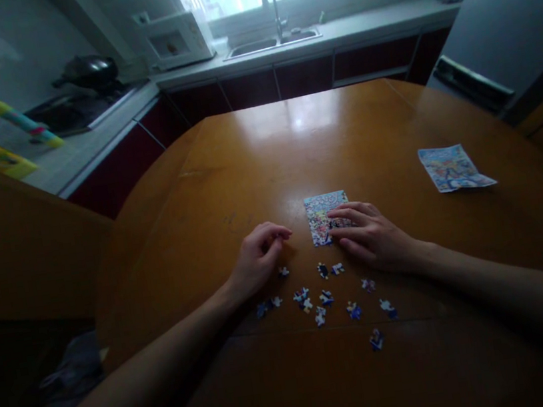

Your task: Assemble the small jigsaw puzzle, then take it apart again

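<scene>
A partly assembled jigsaw puzzle (318,216) with small colourful pictures lies flat near the middle of the table. My right hand (369,233) rests over its right side, fingers stretched out and touching it. To the left of the puzzle, apart from it, my left hand (261,252) has its thumb and fingers pinched together; a small dark bit shows between them, too small to name. Several loose jigsaw pieces (326,297) are scattered on the near side of the puzzle, between my forearms. One jigsaw piece (284,272) lies just below my left hand.
The wooden table (246,166) fills the middle of the view. A creased picture sheet (451,168) lies at its right. Behind stand a counter with a sink (254,47), a microwave (176,39), and a wok (89,73) on the stove. A fridge (512,14) is at right.
</scene>
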Demonstrator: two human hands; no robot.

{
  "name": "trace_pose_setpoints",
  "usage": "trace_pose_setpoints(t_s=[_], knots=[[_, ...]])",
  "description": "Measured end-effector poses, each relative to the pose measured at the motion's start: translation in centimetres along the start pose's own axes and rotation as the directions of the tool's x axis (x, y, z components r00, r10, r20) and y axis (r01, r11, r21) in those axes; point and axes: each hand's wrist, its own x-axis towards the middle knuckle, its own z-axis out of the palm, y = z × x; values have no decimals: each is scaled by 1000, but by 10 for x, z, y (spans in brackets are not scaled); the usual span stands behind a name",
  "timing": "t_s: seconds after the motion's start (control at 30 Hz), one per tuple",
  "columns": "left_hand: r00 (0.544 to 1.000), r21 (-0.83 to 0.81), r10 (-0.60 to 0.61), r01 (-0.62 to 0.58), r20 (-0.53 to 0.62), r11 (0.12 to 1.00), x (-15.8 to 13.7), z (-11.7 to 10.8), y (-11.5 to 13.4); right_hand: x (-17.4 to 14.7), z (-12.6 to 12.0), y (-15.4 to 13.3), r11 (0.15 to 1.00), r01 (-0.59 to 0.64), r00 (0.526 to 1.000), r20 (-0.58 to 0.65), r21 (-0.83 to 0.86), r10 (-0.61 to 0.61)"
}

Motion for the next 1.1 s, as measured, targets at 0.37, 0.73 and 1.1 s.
trace_pose_setpoints(t_s=[0.37,0.73,1.1], knots=[[1000,-32,11,-11,-12,999,0,1,-2,0,-3,7,989,-138,978,-153,49,144],[1000,-25,5,-5,-3,1000,1,1,-1,1,3,5,1000,4,999,-49,13,-3],[990,55,11,-19,143,998,5,-13,-10,-2,-5,24,986,-155,942,-291,63,167]])
